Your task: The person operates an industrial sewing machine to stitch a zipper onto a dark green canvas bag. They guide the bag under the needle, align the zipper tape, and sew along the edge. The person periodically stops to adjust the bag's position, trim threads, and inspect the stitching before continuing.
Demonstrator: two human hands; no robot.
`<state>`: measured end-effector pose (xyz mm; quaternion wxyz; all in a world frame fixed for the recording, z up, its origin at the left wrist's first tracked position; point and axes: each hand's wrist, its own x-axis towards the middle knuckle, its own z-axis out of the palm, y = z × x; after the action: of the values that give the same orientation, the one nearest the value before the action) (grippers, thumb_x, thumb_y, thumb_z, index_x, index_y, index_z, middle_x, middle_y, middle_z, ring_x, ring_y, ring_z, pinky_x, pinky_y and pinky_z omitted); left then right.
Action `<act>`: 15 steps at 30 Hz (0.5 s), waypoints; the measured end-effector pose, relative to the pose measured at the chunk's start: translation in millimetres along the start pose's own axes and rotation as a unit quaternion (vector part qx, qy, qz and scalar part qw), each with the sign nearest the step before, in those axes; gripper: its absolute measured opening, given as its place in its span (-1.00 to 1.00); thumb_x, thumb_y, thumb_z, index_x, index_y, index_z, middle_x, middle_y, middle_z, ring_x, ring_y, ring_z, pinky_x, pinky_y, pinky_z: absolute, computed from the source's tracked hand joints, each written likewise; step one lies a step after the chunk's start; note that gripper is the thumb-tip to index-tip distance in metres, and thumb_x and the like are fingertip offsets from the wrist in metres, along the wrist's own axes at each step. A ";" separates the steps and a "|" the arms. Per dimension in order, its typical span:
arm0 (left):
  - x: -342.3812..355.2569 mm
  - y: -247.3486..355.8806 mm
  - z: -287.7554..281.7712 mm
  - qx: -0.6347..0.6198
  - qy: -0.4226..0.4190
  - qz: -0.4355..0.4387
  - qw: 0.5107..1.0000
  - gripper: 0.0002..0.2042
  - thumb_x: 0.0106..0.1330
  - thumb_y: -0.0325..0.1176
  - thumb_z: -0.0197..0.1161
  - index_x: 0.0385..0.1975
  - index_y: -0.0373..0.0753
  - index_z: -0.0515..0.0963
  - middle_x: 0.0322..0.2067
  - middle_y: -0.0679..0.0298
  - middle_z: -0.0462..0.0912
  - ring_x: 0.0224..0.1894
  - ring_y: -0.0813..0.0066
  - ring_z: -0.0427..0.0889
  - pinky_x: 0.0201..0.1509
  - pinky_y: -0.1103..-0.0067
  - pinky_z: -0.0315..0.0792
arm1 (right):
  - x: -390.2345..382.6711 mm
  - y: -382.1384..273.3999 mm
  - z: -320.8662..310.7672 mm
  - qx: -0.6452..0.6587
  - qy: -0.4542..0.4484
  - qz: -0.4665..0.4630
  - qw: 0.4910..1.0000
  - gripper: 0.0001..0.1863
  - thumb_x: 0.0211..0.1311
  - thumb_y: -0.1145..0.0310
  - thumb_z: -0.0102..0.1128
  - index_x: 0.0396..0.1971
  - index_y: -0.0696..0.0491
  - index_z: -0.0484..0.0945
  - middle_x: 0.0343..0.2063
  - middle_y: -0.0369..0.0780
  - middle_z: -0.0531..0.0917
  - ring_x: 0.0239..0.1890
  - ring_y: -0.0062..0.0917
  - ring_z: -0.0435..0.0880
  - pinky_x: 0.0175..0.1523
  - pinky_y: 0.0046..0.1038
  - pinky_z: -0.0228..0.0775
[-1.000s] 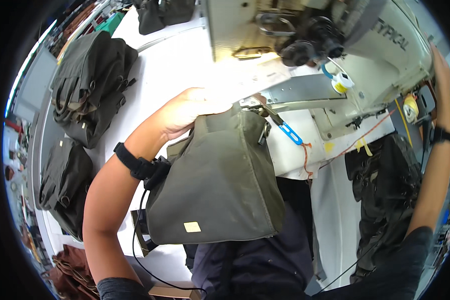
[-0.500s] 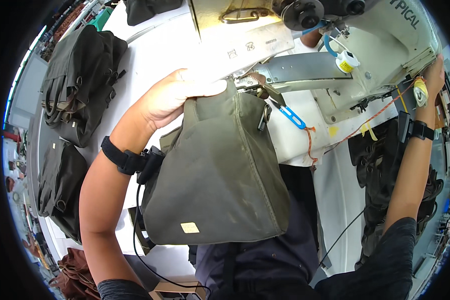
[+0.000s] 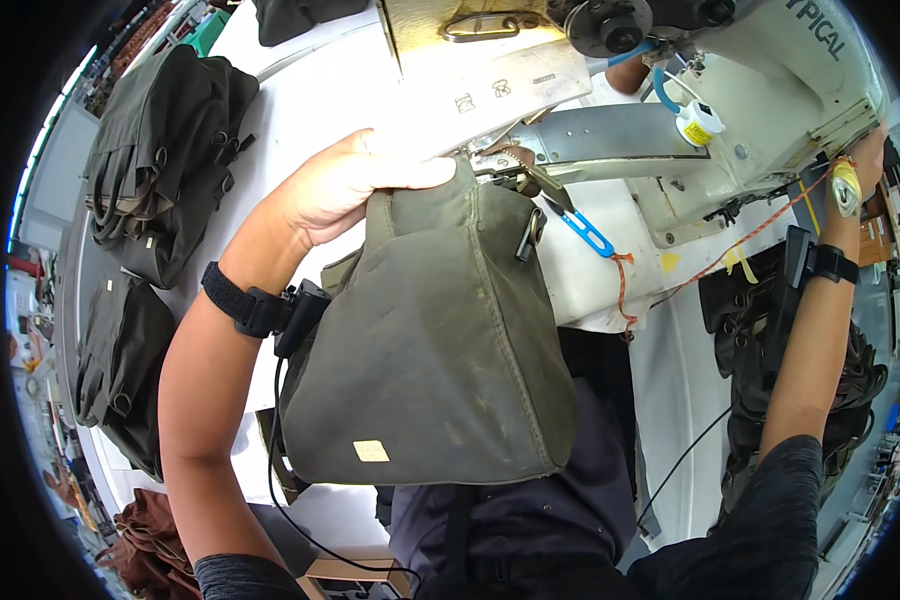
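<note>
A dark olive fabric bag (image 3: 430,350) hangs from the sewing machine (image 3: 770,100), its top edge under the needle area and its body toward me. My left hand (image 3: 360,185) grips the bag's upper left edge, thumb laid along the top; the other fingers are largely hidden. Far to the right, my right hand (image 3: 872,160) reaches the machine's right end, with its fingers out of sight behind the casing. Blue-handled thread snips (image 3: 585,235) on an orange cord lie right of the bag. A pale label (image 3: 372,451) sits low on the bag.
More dark bags (image 3: 160,150) are piled on the white table at the left. Others (image 3: 760,370) lie low at the right, beside my right arm. Brown fabric (image 3: 150,540) is at the lower left. A cardboard box (image 3: 355,578) stands below, near a black cable.
My right hand has shifted slightly down at the machine's right end. The bag's lower part has swung a little left; my left hand keeps its grip.
</note>
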<state>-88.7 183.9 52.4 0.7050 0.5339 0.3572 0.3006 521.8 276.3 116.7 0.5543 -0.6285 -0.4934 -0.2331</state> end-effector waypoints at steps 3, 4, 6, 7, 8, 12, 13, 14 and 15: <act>1.5 -2.8 -1.9 -0.001 0.002 0.004 1.000 -0.57 0.36 -0.43 0.44 0.21 -0.35 0.60 0.09 0.26 0.70 0.10 0.55 0.65 0.27 0.55 0.50 | 8.9 39.7 4.0 -0.177 0.042 -0.179 0.967 -0.66 0.51 0.25 0.05 0.14 0.09 0.43 -0.06 0.01 0.72 -0.03 -0.06 0.74 0.06 -0.16 0.54; 1.0 -3.4 -2.9 -0.002 0.004 0.002 1.000 -0.57 0.36 -0.43 0.44 0.21 -0.34 0.60 0.10 0.26 0.70 0.11 0.55 0.65 0.27 0.56 0.50 | 11.2 43.3 4.1 -0.174 0.042 -0.200 0.963 -0.66 0.46 0.32 0.10 0.15 0.08 0.39 -0.12 0.02 0.71 -0.10 -0.04 0.73 0.00 -0.15 0.54; 0.5 -4.1 -4.2 -0.005 0.005 -0.001 1.000 -0.56 0.35 -0.44 0.44 0.22 -0.33 0.59 0.11 0.27 0.69 0.11 0.55 0.65 0.28 0.56 0.49 | 9.7 44.1 4.7 -0.171 0.044 -0.219 0.960 -0.66 0.44 0.34 0.12 0.13 0.09 0.38 -0.15 0.03 0.71 -0.12 -0.02 0.72 -0.03 -0.14 0.54; 0.2 -3.9 -4.7 -0.002 0.002 0.003 1.000 -0.56 0.35 -0.44 0.44 0.22 -0.33 0.60 0.11 0.28 0.69 0.11 0.56 0.65 0.28 0.55 0.49 | 7.2 40.3 4.7 -0.169 0.045 -0.229 0.957 -0.65 0.43 0.35 0.13 0.13 0.09 0.38 -0.17 0.03 0.71 -0.13 -0.02 0.72 -0.04 -0.14 0.54; -0.2 -3.7 -5.1 0.002 0.000 0.007 1.000 -0.56 0.35 -0.44 0.44 0.22 -0.32 0.60 0.11 0.28 0.69 0.11 0.56 0.64 0.28 0.55 0.48 | 6.9 41.8 5.8 -0.173 0.043 -0.224 0.958 -0.65 0.45 0.31 0.11 0.13 0.10 0.39 -0.15 0.03 0.72 -0.12 -0.05 0.73 -0.01 -0.15 0.54; 1.3 2.8 -1.8 0.029 -0.007 0.023 0.999 -0.55 0.34 -0.43 0.45 0.23 -0.31 0.60 0.10 0.30 0.70 0.10 0.56 0.65 0.29 0.55 0.47 | 4.8 41.3 7.5 -0.051 -0.012 -0.047 0.998 -0.58 0.50 0.15 0.12 0.14 0.15 0.44 -0.04 -0.01 0.73 0.01 -0.12 0.75 0.08 -0.21 0.56; 3.3 3.5 -1.0 0.032 -0.006 0.020 0.999 -0.56 0.34 -0.43 0.45 0.22 -0.31 0.60 0.09 0.30 0.71 0.10 0.56 0.65 0.28 0.55 0.47 | 4.4 42.3 8.1 0.009 -0.018 0.014 1.000 -0.54 0.52 0.09 0.11 0.14 0.17 0.46 -0.02 -0.03 0.73 0.03 -0.15 0.75 0.10 -0.22 0.56; 5.2 2.8 0.7 0.033 -0.006 0.015 0.999 -0.56 0.34 -0.42 0.46 0.21 -0.31 0.61 0.08 0.30 0.71 0.09 0.56 0.65 0.28 0.54 0.47 | 5.8 43.6 10.1 0.094 -0.017 0.079 0.992 -0.48 0.53 0.01 0.06 0.14 0.18 0.47 -0.01 -0.05 0.74 0.02 -0.20 0.75 0.12 -0.25 0.56; 5.9 2.0 -0.3 0.035 -0.004 0.012 0.999 -0.57 0.34 -0.42 0.46 0.19 -0.31 0.62 0.07 0.30 0.72 0.08 0.56 0.65 0.28 0.54 0.47 | 4.4 38.8 12.4 0.150 -0.015 0.116 0.982 -0.45 0.54 -0.04 0.02 0.11 0.19 0.50 -0.02 -0.06 0.74 0.01 -0.25 0.75 0.12 -0.29 0.53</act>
<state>-85.7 189.3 53.2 0.6837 0.5635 0.3586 0.2940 554.6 293.3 98.9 0.6581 -0.5943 -0.4551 -0.0812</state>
